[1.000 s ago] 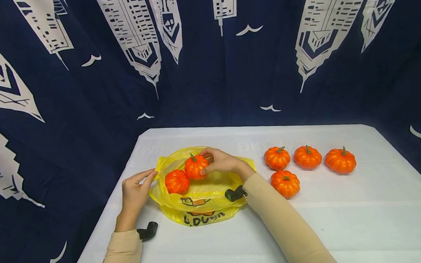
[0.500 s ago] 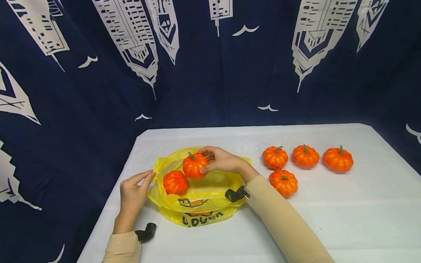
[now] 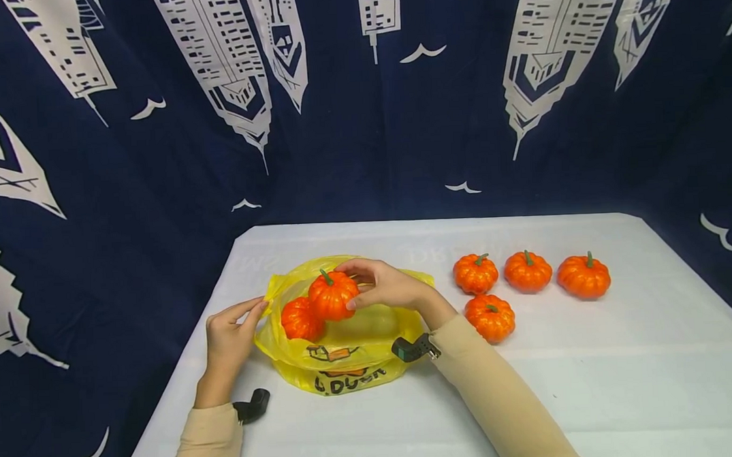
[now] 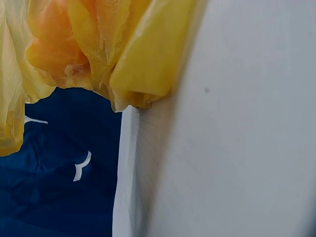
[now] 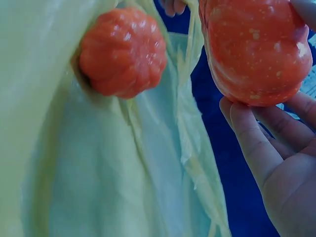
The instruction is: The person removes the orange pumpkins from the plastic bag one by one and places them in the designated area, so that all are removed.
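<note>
- Blue curtain (image 3: 350, 140): hangs behind everything.
- White table (image 3: 594, 389): left edge slants past the left forearm; a strip of surface lies between bag and four pumpkins.
- Yellow bag (image 3: 384, 360): mouth spread wide, with space right of the pumpkin inside (image 3: 298, 320).
- Right hand (image 3: 385, 285): thumb and fingers grip the held pumpkin (image 3: 331, 297) over the bag's mouth.
- Left hand (image 3: 228, 337): pinches the bag's left rim.
- Four pumpkins (image 3: 528, 272): right of the bag.
</note>
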Available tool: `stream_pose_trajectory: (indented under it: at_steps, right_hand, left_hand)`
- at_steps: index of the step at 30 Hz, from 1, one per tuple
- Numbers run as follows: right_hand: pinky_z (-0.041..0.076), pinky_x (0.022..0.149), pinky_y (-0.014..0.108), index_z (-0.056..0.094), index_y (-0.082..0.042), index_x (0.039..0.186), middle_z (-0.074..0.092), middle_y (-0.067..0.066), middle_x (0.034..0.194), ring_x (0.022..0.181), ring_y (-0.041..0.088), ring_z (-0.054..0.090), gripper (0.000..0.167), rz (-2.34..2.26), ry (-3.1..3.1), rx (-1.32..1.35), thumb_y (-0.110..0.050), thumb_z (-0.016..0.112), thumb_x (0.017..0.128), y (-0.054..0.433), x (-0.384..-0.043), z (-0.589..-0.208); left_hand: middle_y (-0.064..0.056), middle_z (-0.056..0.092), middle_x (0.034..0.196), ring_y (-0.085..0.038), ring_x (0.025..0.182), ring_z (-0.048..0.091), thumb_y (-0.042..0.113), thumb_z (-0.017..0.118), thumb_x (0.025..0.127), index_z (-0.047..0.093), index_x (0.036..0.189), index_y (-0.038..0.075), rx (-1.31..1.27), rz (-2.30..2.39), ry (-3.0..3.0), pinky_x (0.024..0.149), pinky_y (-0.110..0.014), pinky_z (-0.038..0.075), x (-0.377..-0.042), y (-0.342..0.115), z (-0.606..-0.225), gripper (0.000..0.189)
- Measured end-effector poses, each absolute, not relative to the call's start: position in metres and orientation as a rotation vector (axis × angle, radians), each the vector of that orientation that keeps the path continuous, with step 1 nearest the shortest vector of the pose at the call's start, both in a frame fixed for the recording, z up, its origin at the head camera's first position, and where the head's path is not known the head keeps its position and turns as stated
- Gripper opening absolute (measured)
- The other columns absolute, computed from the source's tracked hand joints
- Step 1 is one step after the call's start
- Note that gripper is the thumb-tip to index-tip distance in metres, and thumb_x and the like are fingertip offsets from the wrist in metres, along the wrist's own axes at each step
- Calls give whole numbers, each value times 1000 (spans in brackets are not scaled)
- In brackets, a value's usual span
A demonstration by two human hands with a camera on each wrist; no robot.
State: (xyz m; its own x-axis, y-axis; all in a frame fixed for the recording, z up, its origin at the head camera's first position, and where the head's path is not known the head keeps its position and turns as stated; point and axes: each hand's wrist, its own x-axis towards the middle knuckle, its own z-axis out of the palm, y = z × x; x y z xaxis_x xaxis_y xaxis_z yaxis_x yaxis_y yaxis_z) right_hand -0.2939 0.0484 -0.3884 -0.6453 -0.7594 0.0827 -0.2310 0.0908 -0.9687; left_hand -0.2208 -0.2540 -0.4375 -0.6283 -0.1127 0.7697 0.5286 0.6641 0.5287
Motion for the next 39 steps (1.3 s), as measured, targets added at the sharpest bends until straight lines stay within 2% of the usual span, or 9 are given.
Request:
stream_pose_trajectory:
  at_steps: [6, 11, 17, 23, 30, 34, 39]
  right_hand:
    - [47, 111, 41, 45, -2, 144, 52, 18, 145, 129, 27, 54, 65, -1549, 1906, -1049, -5, 73, 86, 54, -285, -382]
    - [43, 114, 47, 43, -2, 146, 50, 17, 148, 134, 29, 50, 68, -1516, 1909, -1087, -4, 74, 86, 60, -277, -376]
    - [40, 117, 43, 43, -3, 146, 50, 14, 149, 139, 29, 46, 69, -1478, 1920, -1090, -4, 74, 85, 67, -270, -376]
    - [41, 116, 43, 44, -2, 145, 50, 16, 148, 139, 31, 46, 68, -1473, 1918, -1107, -6, 75, 85, 74, -266, -379]
    - [38, 118, 47, 43, -2, 145, 49, 15, 149, 141, 32, 43, 69, -1463, 1929, -1102, -8, 76, 85, 85, -259, -380]
    - [37, 118, 49, 44, -2, 145, 48, 15, 150, 142, 32, 42, 68, -1476, 1935, -1086, -7, 76, 85, 92, -257, -380]
    - [37, 118, 51, 46, -3, 144, 50, 15, 149, 141, 32, 42, 66, -1480, 1930, -1082, -6, 76, 85, 98, -255, -379]
  left_hand:
    - [-18, 77, 86, 9, 89, 65, -8, 81, 76, 79, 89, -3, -339, -1014, -2028, 82, -1, 47, -220, -253, -436, 14]
    - [-18, 77, 86, 9, 89, 65, -8, 81, 76, 79, 89, -3, -344, -1017, -2026, 81, -1, 47, -220, -253, -437, 14]
    - [-19, 77, 86, 12, 90, 63, -9, 82, 74, 79, 89, -5, -345, -999, -2040, 82, -1, 47, -220, -254, -438, 15]
    - [-19, 77, 86, 9, 89, 65, -9, 82, 74, 79, 89, -5, -347, -1000, -2044, 82, -1, 48, -220, -254, -438, 16]
    - [-20, 77, 86, 16, 90, 60, -10, 81, 74, 78, 89, -6, -340, -1014, -2045, 82, -1, 47, -221, -253, -438, 16]
    - [-19, 77, 86, 14, 90, 62, -10, 82, 74, 78, 88, -6, -338, -1006, -2048, 82, -1, 47, -221, -253, -438, 15]
    - [-19, 77, 86, 5, 88, 66, -9, 82, 74, 79, 89, -5, -336, -992, -2050, 82, -1, 47, -222, -254, -438, 15]
